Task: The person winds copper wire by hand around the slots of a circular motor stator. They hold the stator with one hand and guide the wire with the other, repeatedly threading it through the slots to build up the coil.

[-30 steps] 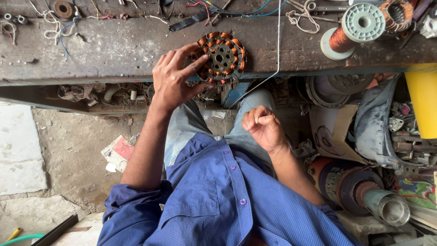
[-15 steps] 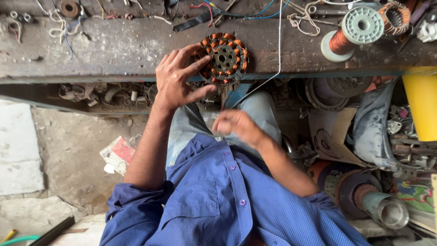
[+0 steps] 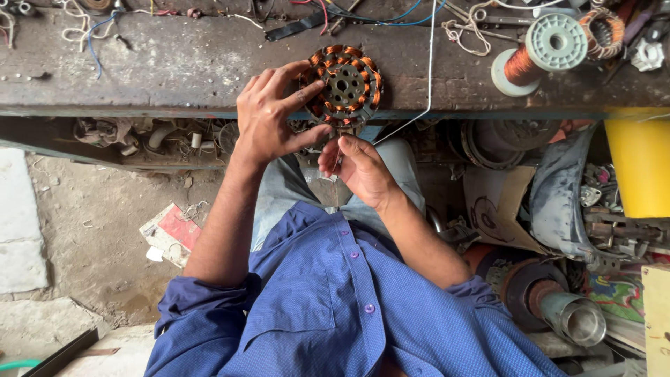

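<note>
A round motor stator (image 3: pixel 345 87) wound with copper coils lies at the near edge of a worn, stained workbench (image 3: pixel 174 66), slightly overhanging it. The left hand (image 3: pixel 269 119) rests on the stator's left side, fingers spread over the coils and the thumb reaching beneath the bench edge toward the near rim; it steadies the stator rather than closing round it. Just near of the stator, below the bench edge, the right hand (image 3: pixel 359 167) is half curled, thumb and forefinger pinched together on what seems to be a fine wire (image 3: pixel 427 77) that runs up across the bench; whether the pinch truly holds it is too small to tell.

To the far right on the bench stands a spool of copper wire (image 3: pixel 541 52), with a small copper coil (image 3: pixel 604 31) beside it. Loose cords and cables (image 3: pixel 77 24) lie along the far edge. Right of the person, below the bench, are a yellow container (image 3: pixel 638 164) and a metal cylinder (image 3: pixel 572 314) among scrap parts.
</note>
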